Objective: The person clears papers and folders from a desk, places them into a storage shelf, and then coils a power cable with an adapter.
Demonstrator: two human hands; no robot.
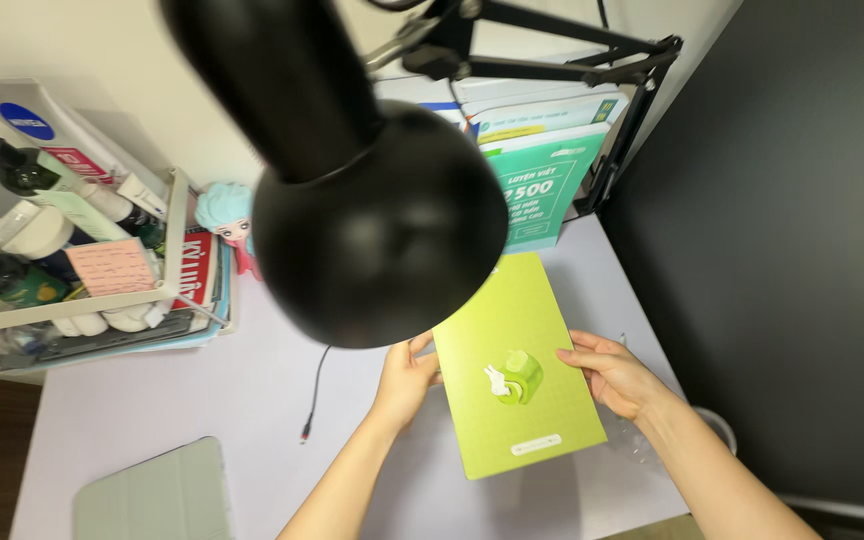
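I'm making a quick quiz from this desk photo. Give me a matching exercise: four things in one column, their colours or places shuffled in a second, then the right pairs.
Things:
1. notebook
2. lamp head
3. tablet cover
4. doll

Descriptions:
A. black, hanging over the desk
B. pale grey-green, at the desk's near left corner
C. lime green, held between left hand and right hand
D. teal-haired, beside the white rack

Pairs: 1-C, 2-A, 3-B, 4-D
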